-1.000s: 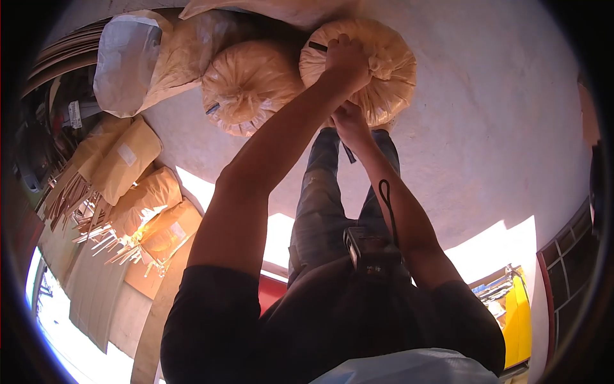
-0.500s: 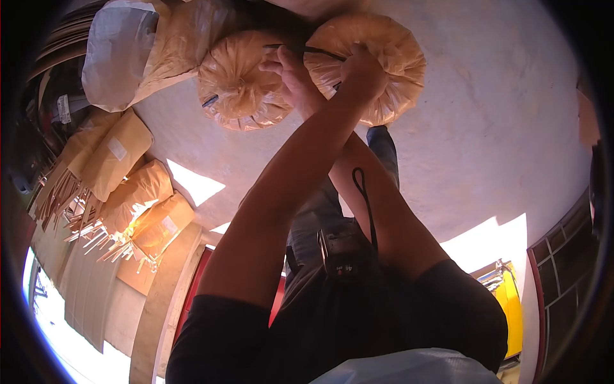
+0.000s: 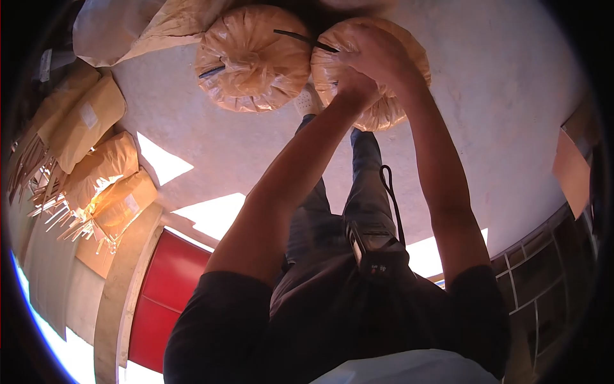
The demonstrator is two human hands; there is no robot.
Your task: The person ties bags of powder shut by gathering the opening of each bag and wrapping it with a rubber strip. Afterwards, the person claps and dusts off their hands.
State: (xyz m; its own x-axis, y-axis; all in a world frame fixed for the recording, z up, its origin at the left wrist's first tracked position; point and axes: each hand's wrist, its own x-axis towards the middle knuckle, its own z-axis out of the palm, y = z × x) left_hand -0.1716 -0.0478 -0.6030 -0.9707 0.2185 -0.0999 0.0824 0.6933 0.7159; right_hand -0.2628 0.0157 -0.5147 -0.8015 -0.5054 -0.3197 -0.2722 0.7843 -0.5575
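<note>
Left hand (image 3: 358,88) and right hand (image 3: 376,52) overlap on a round, shiny, pleated bag (image 3: 389,110), grips unclear; black strap (image 3: 306,40) crosses its edge.

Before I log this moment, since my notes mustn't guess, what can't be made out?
All in the head view:
Left hand: fingertips, behind the right hand.
Tan plastic sack under them: top centre, covered by both hands.
Label on paper-wrapped bundle: print too small.
Upper-left sack: cut off by top edge.
</note>
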